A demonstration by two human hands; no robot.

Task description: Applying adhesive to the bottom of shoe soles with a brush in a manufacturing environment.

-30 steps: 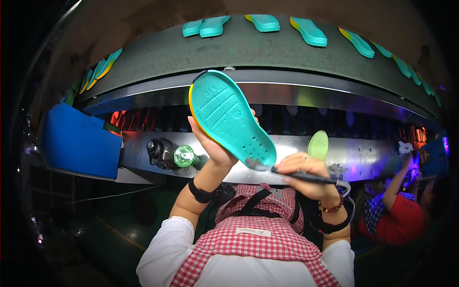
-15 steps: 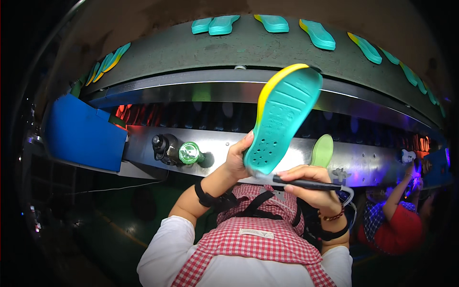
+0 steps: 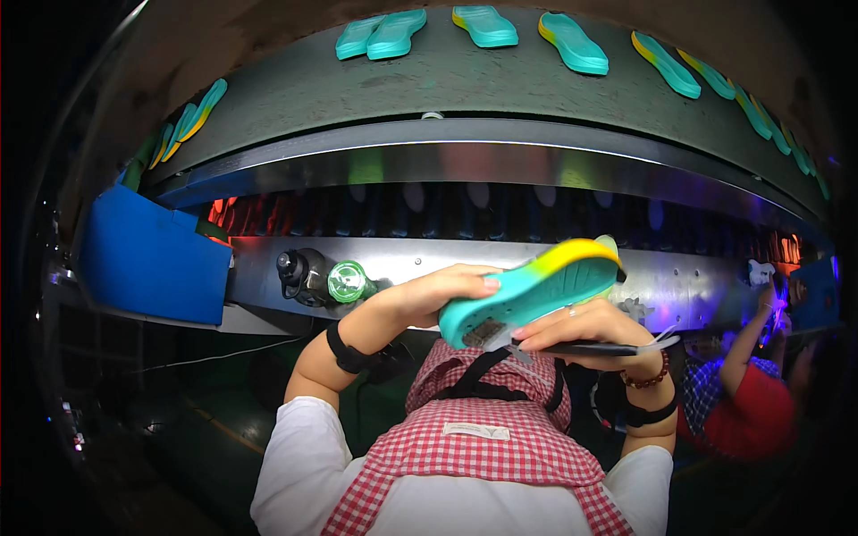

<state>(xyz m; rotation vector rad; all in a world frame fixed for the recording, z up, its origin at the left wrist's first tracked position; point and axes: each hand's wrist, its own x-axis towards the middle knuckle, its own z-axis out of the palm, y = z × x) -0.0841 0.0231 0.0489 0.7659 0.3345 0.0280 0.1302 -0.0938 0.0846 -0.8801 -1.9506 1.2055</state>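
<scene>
A teal shoe sole [image 3: 536, 290] with a yellow edge is tilted on its side in front of my chest. My left hand [image 3: 438, 293] grips its near-left end, fingers over the upper edge. My right hand [image 3: 590, 329] is closed around a slim black-handled tool [image 3: 594, 348] with a pale cord. That tool's greyish flat tip is close to the sole's lower end; whether it touches, I cannot tell. The right fingertips rest along the sole's lower side. Behind the sole, a pale green insole-shaped piece [image 3: 610, 242] is mostly hidden.
A dark bottle [image 3: 304, 275] and a round green-topped container [image 3: 349, 281] stand on the metal ledge [image 3: 420, 250]. Several teal soles [image 3: 573, 43] lie on the conveyor belt [image 3: 295, 98] beyond. A blue housing [image 3: 156, 255] is at left; a co-worker [image 3: 742, 393] sits at right.
The sole has been lowered and tipped from upright to a slant toward the right. My left fingers now reach over its edge, and my right hand has come against it, tool still held.
</scene>
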